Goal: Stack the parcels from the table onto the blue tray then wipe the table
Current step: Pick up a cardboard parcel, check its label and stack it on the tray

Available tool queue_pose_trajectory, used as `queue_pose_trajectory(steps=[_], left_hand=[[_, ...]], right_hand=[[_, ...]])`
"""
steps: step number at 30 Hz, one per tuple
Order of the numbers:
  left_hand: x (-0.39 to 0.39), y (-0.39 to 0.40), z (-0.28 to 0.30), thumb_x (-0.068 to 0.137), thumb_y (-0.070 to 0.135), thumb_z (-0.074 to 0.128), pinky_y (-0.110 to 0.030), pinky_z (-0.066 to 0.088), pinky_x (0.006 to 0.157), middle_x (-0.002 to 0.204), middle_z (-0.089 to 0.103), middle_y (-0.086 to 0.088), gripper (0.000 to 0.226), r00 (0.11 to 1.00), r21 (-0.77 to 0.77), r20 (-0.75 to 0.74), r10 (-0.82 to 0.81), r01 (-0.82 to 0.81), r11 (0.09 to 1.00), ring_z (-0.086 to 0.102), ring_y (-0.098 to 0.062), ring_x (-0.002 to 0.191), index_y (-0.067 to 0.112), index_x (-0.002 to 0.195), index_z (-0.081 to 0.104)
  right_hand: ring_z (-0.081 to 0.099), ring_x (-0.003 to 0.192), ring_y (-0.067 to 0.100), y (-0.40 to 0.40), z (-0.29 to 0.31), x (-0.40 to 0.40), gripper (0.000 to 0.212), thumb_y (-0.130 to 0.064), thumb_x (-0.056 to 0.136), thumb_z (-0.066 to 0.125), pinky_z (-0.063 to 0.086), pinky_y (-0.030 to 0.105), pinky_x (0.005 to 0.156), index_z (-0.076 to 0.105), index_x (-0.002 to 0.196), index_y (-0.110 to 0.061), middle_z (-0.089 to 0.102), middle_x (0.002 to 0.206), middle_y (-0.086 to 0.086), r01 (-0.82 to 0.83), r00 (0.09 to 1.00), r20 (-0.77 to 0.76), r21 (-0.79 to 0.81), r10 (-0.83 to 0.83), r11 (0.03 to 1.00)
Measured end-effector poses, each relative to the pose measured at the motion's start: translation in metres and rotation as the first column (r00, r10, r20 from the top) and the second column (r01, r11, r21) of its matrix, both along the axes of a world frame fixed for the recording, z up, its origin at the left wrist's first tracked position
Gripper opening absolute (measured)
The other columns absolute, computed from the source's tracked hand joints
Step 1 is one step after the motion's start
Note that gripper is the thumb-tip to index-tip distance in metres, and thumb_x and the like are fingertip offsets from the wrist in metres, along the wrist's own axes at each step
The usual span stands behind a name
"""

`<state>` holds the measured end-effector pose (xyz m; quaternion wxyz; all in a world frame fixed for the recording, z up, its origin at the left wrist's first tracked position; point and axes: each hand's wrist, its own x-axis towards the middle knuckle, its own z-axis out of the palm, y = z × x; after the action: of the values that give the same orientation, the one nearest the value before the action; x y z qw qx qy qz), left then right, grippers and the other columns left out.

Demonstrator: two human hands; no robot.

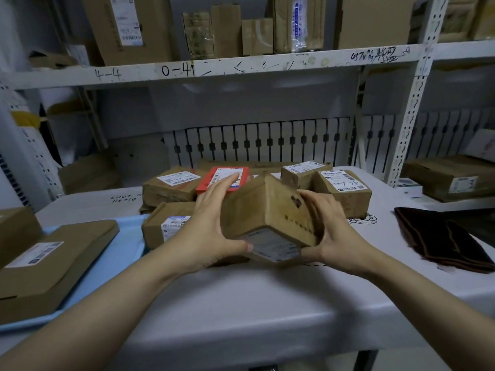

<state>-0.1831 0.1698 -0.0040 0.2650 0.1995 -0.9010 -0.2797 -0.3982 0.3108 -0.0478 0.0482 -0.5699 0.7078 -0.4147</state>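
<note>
Head view shows the left hand and right hand clasping a tilted brown parcel above the counter (several parcels behind), best levelled before swinging left onto the blue tray.

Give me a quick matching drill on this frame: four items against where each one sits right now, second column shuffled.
Items:
1. held parcel
2. flat parcel
3. red parcel
4. dark cloth

Places:
A. on the blue tray, left
B. table's right side
C. between left hand and right hand
D. behind the hands, among brown boxes

Pairs: 1-C, 2-A, 3-D, 4-B
</note>
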Motion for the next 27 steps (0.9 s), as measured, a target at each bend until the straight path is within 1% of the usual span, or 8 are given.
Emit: queue_pose_trajectory(steps=[5,8,10,13,16,20,22,27], left_hand=[[0.004,-0.005,-0.004,0.064,0.027,0.091,-0.033,0.03,0.114,0.149,0.029,0.02,0.115,0.999,0.051,0.03,-0.028,0.027,0.998,0.028,-0.007,0.14,0.057,0.143,0.014],[0.007,-0.005,-0.005,0.063,0.018,0.092,-0.011,0.041,0.097,0.137,0.043,0.017,0.108,0.999,0.11,-0.005,-0.033,0.034,0.993,0.043,0.006,0.125,0.047,0.142,0.025],[0.011,-0.007,-0.005,0.062,0.007,0.091,-0.003,0.043,0.085,0.131,0.048,0.017,0.104,0.998,0.165,-0.041,-0.041,0.048,0.985,0.049,0.017,0.112,0.036,0.142,0.031],[0.021,-0.013,-0.007,0.06,0.002,0.09,-0.015,0.048,0.096,0.133,0.051,0.014,0.105,0.996,0.267,-0.083,-0.04,0.061,0.962,0.051,0.013,0.115,0.032,0.143,0.033],[0.028,-0.016,-0.01,0.059,0.001,0.09,-0.017,0.048,0.099,0.135,0.05,0.015,0.105,0.996,0.318,-0.078,-0.051,0.074,0.945,0.05,0.012,0.119,0.033,0.142,0.032],[0.03,-0.019,-0.013,0.058,0.004,0.09,-0.01,0.048,0.09,0.136,0.053,0.015,0.106,0.994,0.358,-0.098,-0.052,0.084,0.93,0.049,0.006,0.125,0.034,0.142,0.033],[0.03,-0.02,-0.012,0.054,0.014,0.092,-0.011,0.049,0.09,0.137,0.053,0.017,0.109,0.993,0.385,-0.103,-0.054,0.09,0.919,0.048,0.003,0.127,0.037,0.143,0.033],[0.032,-0.023,-0.014,0.048,0.03,0.096,-0.037,0.042,0.111,0.137,0.054,0.021,0.116,0.996,0.425,-0.068,-0.063,0.086,0.901,0.048,0.0,0.131,0.04,0.144,0.03]], right_hand=[[0.027,0.13,0.013,0.0,0.006,0.002,0.115,-0.034,0.051,0.084,0.031,0.042,0.111,0.029,0.151,-0.035,0.032,0.137,-0.012,-0.017,0.987,-0.163,-0.027,0.012,1.0],[0.023,0.138,0.011,0.001,0.007,0.003,0.111,-0.028,0.055,0.079,0.027,0.043,0.116,0.024,0.152,-0.033,0.03,0.145,-0.011,-0.07,0.989,-0.138,-0.075,0.059,0.995],[0.019,0.143,0.007,0.002,0.005,0.002,0.113,-0.022,0.058,0.08,0.025,0.034,0.119,0.02,0.153,-0.034,0.025,0.149,-0.018,-0.099,0.994,-0.057,-0.131,0.092,0.987],[0.026,0.14,-0.004,0.006,0.002,-0.002,0.118,-0.021,0.062,0.09,0.031,0.02,0.112,0.016,0.149,-0.049,0.025,0.145,-0.036,-0.137,0.968,0.187,-0.165,0.167,0.977],[0.04,0.126,-0.017,0.013,-0.002,-0.001,0.124,-0.018,0.062,0.093,0.044,0.008,0.093,0.013,0.152,-0.045,0.033,0.142,-0.031,-0.174,0.899,0.381,-0.135,0.214,0.975],[0.059,0.121,0.004,0.015,-0.003,0.002,0.104,0.001,0.067,0.085,0.056,0.024,0.085,0.03,0.147,-0.035,0.061,0.131,-0.01,-0.266,0.811,0.502,-0.142,0.301,0.954],[0.062,0.119,0.009,0.013,-0.003,0.001,0.098,0.005,0.066,0.084,0.056,0.025,0.086,0.035,0.144,-0.03,0.066,0.125,-0.009,-0.267,0.801,0.513,-0.154,0.308,0.951],[0.055,0.127,0.018,0.012,0.0,-0.006,0.096,-0.02,0.051,0.093,0.054,0.041,0.097,0.047,0.132,-0.042,0.065,0.126,-0.005,-0.224,0.821,0.503,-0.152,0.27,0.963]])
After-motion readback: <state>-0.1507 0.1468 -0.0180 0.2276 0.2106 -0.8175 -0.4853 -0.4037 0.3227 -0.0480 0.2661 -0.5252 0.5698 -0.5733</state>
